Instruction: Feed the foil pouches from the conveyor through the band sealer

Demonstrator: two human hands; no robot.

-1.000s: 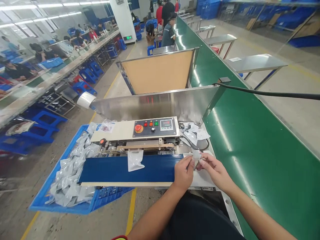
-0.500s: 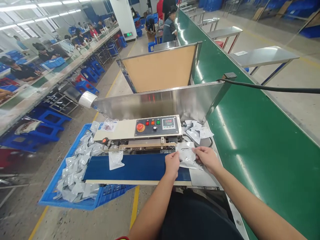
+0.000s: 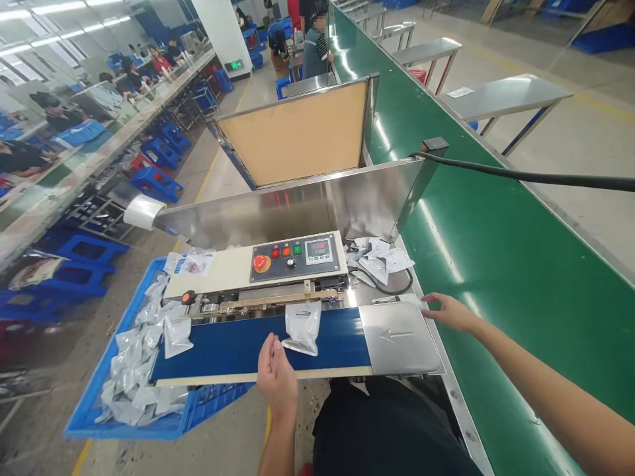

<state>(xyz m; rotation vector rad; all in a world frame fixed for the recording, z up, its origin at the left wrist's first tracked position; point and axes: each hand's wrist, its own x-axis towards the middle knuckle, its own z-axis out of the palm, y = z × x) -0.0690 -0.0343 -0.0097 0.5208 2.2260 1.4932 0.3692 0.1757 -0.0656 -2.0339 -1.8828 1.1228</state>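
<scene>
My left hand is in front of the blue conveyor belt, its loosely bent fingers close beside a silver pouch. That pouch hangs from the sealing machine's feed strip over the belt, apart from my palm. Another silver pouch is at the belt's left end. My right hand is open with fingers stretched, past the right edge of the metal feed plate. A pale flat item lies by its fingertips; whether they touch cannot be made out.
Several silver pouches lie behind the plate. A blue crate full of pouches stands at the left. A steel panel rises behind the machine. The green conveyor runs along the right, with a black cable above it.
Both hands have let go of the pouch, which has moved left into the machine's strip. My left hand has moved left and down, my right hand right. The earlier pouch has travelled to the belt's left end.
</scene>
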